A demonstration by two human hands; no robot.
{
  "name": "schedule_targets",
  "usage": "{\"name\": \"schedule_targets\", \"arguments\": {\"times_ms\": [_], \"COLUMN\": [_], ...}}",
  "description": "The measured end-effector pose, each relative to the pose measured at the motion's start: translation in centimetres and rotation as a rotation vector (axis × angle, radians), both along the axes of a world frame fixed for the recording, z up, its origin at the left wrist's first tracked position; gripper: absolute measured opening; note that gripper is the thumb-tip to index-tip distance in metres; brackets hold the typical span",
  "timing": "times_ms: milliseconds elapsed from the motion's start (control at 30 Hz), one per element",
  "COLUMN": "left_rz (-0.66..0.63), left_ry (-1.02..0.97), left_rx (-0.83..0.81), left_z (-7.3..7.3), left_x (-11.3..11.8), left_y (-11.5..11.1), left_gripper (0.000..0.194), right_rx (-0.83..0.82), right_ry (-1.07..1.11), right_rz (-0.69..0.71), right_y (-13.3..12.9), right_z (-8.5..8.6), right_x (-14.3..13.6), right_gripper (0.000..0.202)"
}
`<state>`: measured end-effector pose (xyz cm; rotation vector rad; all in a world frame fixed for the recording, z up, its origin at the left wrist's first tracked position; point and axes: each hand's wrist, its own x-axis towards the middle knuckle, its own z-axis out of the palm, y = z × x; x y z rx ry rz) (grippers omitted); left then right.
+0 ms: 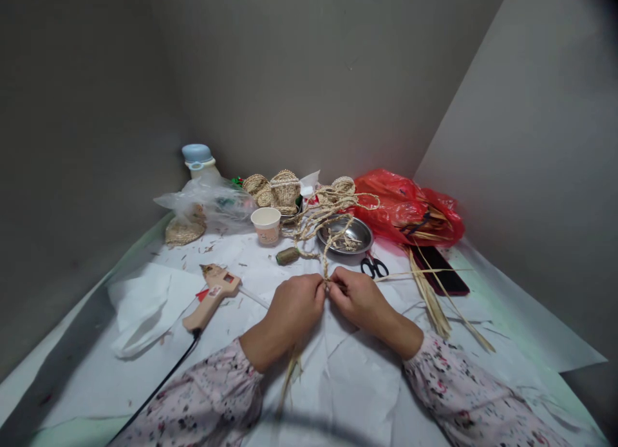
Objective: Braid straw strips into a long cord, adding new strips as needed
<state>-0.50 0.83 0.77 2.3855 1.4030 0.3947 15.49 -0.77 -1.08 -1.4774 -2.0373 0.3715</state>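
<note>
Both my hands meet at the middle of the table, pinching the near end of a braided straw cord [325, 265]. My left hand [297, 305] has its thumb and fingers pressed together on the braid. Close beside it, my right hand [361, 299] pinches the same end from the other side. From my fingers the cord runs away and loops loosely over a metal bowl [367, 236]. Loose straw ends [290, 376] hang out below my left wrist. A thin straw strand [410, 274] stretches rightward from near my right hand.
A hot glue gun [215, 297] lies left; black-handled scissors [374, 267] rest beyond my right hand. Behind are a paper cup [266, 225], a thread spool [288, 256], woven straw pieces [284, 190] and a red plastic bag [400, 205]. Straw strips [429, 299] lie by a dark phone [441, 271].
</note>
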Motion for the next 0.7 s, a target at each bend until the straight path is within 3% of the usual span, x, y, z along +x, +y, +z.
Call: {"name": "schedule_targets", "arguments": {"times_ms": [267,467,700], "left_rz": [0.064,0.047,0.018], "left_ry": [0.001,-0.077,-0.012], "left_rx": [0.195,0.134,0.078], "left_z": [0.3,0.4,0.6], "left_x": [0.1,0.7,1.3], "left_y": [-0.7,-1.3,-2.2], "left_gripper": [0.028,0.029,0.029], "right_rx": [0.0,-0.043,-0.102], "right_ry": [0.116,0.278,0.45], "right_rz": [-0.068,-0.11,-0.153], "right_y": [0.0,0.0,0.2], "right_z": [0.1,0.5,-0.1], "right_x": [-0.2,-0.4,-0.2], "right_gripper": [0.013,0.013,0.014]}}
